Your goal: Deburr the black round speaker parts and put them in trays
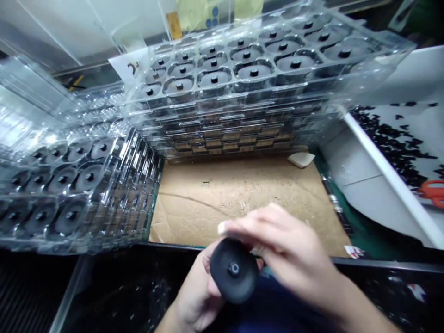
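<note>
Low in the middle of the view, both my hands grip one black oval part (pixel 233 272) with a small metal hub at its centre. My left hand (pixel 194 296) cups it from below and behind, fingers curled round it. My right hand (pixel 287 249) comes over the top, its thumb and fingers pinched on the upper edge. The part sits over the table's dark front edge, just in front of a brown cardboard sheet (pixel 243 194).
A tall stack of clear plastic trays (pixel 263 92) filled with the same black parts stands behind the cardboard. A second such stack (pixel 65 185) stands at the left. A white bin (pixel 378 185) at the right holds several small black pieces and orange-handled scissors (pixel 433 192).
</note>
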{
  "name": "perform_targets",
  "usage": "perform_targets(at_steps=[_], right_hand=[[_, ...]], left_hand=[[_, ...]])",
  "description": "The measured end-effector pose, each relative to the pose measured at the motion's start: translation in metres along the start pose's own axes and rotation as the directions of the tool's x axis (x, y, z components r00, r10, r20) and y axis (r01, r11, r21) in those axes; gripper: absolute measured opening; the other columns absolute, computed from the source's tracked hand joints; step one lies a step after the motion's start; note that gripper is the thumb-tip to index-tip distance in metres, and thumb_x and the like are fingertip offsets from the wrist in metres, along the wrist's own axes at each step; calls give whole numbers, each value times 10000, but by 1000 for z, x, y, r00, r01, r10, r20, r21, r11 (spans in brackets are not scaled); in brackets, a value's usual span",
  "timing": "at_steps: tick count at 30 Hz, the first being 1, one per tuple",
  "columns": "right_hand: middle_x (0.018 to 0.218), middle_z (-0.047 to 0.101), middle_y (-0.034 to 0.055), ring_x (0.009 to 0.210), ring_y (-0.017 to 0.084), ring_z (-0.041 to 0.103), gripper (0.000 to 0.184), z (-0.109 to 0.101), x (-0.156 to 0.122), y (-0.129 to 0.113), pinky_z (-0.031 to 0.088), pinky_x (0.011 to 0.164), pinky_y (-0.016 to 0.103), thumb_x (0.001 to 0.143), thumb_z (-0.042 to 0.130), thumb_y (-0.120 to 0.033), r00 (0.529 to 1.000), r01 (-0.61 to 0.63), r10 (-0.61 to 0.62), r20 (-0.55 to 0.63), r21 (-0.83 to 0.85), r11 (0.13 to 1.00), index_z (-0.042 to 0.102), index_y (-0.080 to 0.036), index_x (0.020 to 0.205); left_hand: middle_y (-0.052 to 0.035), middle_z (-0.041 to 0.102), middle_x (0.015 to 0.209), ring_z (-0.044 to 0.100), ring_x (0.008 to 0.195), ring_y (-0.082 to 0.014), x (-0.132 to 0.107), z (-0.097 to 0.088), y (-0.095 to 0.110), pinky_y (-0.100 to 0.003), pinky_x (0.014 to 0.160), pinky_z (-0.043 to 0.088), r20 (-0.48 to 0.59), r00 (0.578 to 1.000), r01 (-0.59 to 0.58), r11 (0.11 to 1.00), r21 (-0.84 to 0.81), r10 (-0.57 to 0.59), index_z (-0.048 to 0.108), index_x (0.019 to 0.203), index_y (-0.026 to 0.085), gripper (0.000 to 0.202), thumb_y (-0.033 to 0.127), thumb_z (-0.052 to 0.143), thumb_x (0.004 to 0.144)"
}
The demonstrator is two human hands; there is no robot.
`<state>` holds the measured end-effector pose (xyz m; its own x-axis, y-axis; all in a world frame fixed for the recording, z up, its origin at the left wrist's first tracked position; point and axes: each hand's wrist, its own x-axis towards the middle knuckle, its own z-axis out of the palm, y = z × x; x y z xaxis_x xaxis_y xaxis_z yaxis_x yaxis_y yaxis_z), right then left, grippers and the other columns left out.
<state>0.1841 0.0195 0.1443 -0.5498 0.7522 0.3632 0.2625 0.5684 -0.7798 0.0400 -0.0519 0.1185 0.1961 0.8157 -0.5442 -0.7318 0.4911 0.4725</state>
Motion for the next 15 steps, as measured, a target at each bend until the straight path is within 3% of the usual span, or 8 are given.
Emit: perform_targets(at_steps=[3, 6, 9, 11, 13, 15], right_hand=[[948, 684, 28, 839, 157, 629, 222, -13, -11, 25, 486, 665, 255, 888, 498, -270, 930, -365, 364, -46, -31, 930, 662, -266, 1038], [1027, 692, 34, 918, 197, 651, 265, -3, -35, 40, 534, 704, 283, 868, 513, -351, 846, -529, 527, 78, 7, 848, 671, -290, 1072], [975, 713, 36, 901, 205, 666, 289, 20, -62, 47, 550, 741, 319, 872, 482, -351, 794, -593, 569, 215, 68, 802, 683, -284, 1069], [967, 718, 44, 901, 214, 670, 306, 27, -73, 49, 549, 764, 348, 870, 469, -345, 780, -605, 578, 240, 48, 795, 680, -264, 1077], [1005, 712, 53, 923, 227, 665, 318, 21, -74, 48, 544, 775, 362, 867, 466, -350, 783, -604, 599, 170, -23, 796, 671, -243, 1086], [1028, 704, 49, 908, 220, 667, 299, 6, -67, 39, 552, 715, 322, 872, 469, -362, 801, -594, 598, 20, -84, 800, 666, -245, 1065]], left_hand=[[-48, 675, 1155, 674, 940, -242, -3, -9, 1, -278, 788, 533, 193, 981, -1, 987, -161, 33, 660, 1073, 271, 579, 325, 833, 524], [-75, 619, 1252, 649, 1010, -264, -5, -15, 1, -289, 819, 538, 264, 962, -9, 980, -199, 63, 621, 1138, 248, 557, 285, 791, 609], [-89, 606, 1267, 653, 1002, -253, -5, -16, 1, -281, 795, 554, 268, 961, -11, 978, -207, 67, 615, 1148, 222, 569, 295, 788, 610], [-97, 606, 1265, 658, 988, -252, -5, -14, 1, -278, 767, 566, 254, 966, 0, 978, -210, 55, 620, 1140, 215, 579, 310, 794, 596], [-93, 609, 1262, 662, 977, -257, -5, -12, 2, -278, 748, 572, 228, 973, 23, 979, -204, 24, 631, 1124, 223, 561, 307, 796, 594], [-87, 620, 1246, 665, 969, -268, -6, -9, 3, -281, 738, 574, 197, 980, 40, 980, -197, 0, 642, 1106, 231, 544, 307, 798, 590]])
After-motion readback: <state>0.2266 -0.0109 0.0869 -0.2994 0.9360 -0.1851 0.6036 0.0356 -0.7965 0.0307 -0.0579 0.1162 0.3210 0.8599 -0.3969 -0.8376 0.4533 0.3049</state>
